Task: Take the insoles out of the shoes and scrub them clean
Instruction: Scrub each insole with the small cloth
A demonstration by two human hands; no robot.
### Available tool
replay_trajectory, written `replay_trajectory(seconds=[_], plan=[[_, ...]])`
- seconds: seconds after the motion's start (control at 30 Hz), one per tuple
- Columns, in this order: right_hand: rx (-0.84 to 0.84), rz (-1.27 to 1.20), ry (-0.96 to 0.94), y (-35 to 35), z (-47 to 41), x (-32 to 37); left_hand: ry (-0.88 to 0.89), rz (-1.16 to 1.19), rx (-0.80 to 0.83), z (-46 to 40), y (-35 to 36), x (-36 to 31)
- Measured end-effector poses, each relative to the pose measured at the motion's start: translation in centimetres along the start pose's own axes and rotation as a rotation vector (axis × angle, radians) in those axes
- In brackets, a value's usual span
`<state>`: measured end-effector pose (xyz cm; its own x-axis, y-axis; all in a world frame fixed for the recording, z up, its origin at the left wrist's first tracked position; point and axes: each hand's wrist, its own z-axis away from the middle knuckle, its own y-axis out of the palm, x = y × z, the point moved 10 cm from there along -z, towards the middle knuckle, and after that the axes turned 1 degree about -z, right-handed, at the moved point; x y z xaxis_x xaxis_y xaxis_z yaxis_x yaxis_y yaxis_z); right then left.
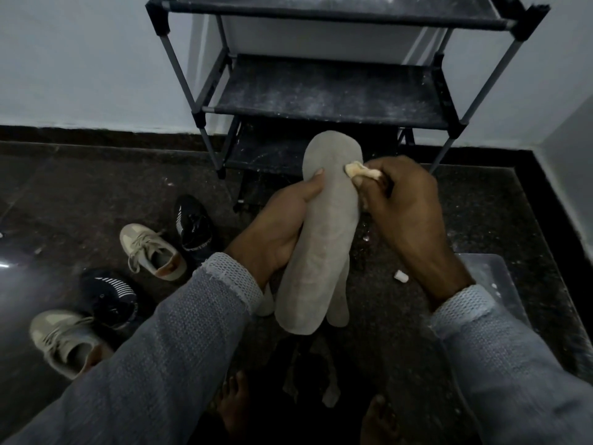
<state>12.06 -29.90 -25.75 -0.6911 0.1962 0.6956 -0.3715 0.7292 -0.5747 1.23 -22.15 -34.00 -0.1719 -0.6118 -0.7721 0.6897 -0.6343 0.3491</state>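
Grey insole [324,226] held lengthwise; beige shoes [150,252], dark shoes on floor.

The insole [324,232] was plain pale grey and the little wad [362,171] against it cream. Two shoes [150,252] were beige, two others [192,224] black with white stripes; the rack [327,94] was dusty black, sleeves [179,332] blue-grey knit.

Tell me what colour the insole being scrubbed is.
Light grey. The insole, gripped in the left hand, shows best in the head view, the only one.
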Motion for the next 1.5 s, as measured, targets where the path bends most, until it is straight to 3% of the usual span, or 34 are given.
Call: replay_trajectory(seconds=[0.17,0.37,0.43,0.53,0.6,0.73,0.8,1.0,1.2,1.27,1.4,1.5], plan=[[0.441,-0.135,-0.064,4.5,1.5,2.0,-0.07,0.074,0.039,0.2,-0.2,0.2],[0.061,-0.034,0.036,0.8,0.2,-0.1,-0.014,-0.022,0.024,0.1,0.4,0.3],[0.124,-0.062,0.027,1.3,0.2,0.0,-0.018,-0.018,0.023,0.1,0.4,0.3],[0.424,-0.091,-0.044,4.3,1.3,1.7,-0.069,0.036,0.023,0.0,0.0,0.5],[0.442,-0.087,-0.067,4.6,1.5,2.2,-0.082,0.042,0.002,0.0,-0.4,0.6],[0.059,-0.033,0.046,0.8,0.0,0.0,-0.036,-0.01,0.014,0.2,0.4,0.5],[-0.01,-0.017,0.069,-0.1,-0.1,-0.8,-0.03,-0.039,0.02,0.3,0.7,0.6],[0.423,-0.189,0.004,4.3,1.2,1.5,-0.057,0.029,0.041,0.4,0.3,0.5],[0.04,-0.061,0.141,1.0,0.0,-2.0,-0.053,-0.042,0.036,0.5,0.7,0.8],[0.125,-0.155,0.151,1.7,0.1,-1.9,-0.059,-0.029,0.032,0.5,0.5,0.8],[0.49,-0.251,0.109,4.9,1.4,0.2,-0.068,0.018,0.012,0.3,-0.1,0.8],[0.357,-0.237,0.16,4.1,0.9,-0.9,-0.029,0.044,0.011,0.1,0.0,0.5]])
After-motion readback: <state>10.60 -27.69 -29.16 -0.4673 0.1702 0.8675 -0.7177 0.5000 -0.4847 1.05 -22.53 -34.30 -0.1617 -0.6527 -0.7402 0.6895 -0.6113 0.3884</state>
